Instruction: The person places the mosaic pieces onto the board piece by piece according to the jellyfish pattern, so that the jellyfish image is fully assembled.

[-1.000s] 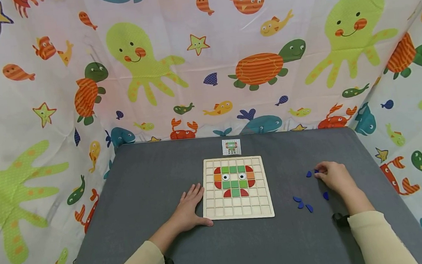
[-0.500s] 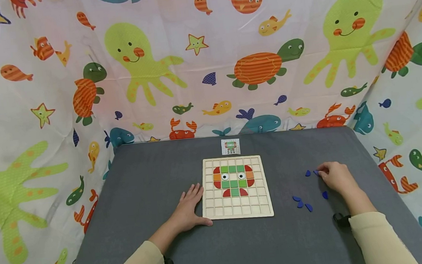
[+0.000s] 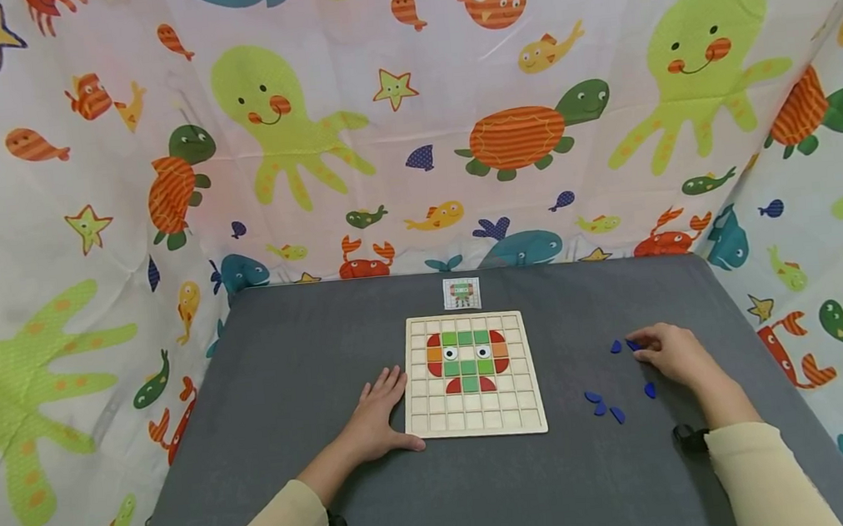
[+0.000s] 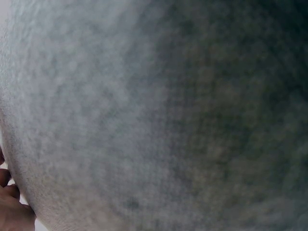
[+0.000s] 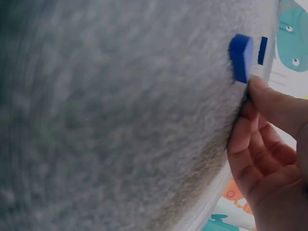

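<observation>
On the right side of the table my right hand (image 3: 672,353) pinches a small blue tile (image 3: 633,345) between thumb and index finger, low at the cloth. In the right wrist view the thumb (image 5: 269,98) and curled fingers come together at the table surface, largely hiding that tile. Another blue tile (image 5: 241,57) lies just beyond the thumb tip. My left hand (image 3: 376,417) rests with fingers spread at the left edge of a square wooden grid board (image 3: 473,421), its thumb at the lower left corner. Red, green, orange and eye tiles (image 3: 468,367) form a face on the board.
Several loose blue tiles (image 3: 600,408) lie between the board and my right hand, with one (image 3: 615,347) left of its fingertips and one (image 3: 649,391) nearer the wrist. A small printed picture card (image 3: 462,294) sits behind the board. A sea-animal curtain (image 3: 410,130) encloses the grey table (image 3: 308,340).
My right hand's fingers have spread and shifted slightly around the blue tile, which has turned a little and shows more. The left hand and the board have stayed put.
</observation>
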### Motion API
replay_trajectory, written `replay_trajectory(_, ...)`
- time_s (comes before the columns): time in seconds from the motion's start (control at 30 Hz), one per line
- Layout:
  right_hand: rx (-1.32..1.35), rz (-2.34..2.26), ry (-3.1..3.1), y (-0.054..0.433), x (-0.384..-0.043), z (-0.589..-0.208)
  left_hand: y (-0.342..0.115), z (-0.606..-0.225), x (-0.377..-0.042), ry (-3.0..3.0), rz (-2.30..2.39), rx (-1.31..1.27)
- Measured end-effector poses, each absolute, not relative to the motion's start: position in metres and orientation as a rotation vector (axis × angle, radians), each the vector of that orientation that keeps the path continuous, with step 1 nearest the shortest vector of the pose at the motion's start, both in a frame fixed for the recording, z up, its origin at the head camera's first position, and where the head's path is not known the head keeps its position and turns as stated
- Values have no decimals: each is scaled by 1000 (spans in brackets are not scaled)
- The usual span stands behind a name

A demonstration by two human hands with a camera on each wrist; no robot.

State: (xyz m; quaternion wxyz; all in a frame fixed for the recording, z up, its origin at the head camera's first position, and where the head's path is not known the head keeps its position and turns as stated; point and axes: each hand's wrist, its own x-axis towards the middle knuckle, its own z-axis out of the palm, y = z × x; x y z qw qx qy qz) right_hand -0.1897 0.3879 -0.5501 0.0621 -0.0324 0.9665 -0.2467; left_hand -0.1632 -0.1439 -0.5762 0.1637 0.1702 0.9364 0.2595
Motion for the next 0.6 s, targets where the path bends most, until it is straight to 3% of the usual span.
replay_trajectory(0.6, -165, -754, 2951, 382, -191, -551, -143, -573, -162, 2666, 737, 464)
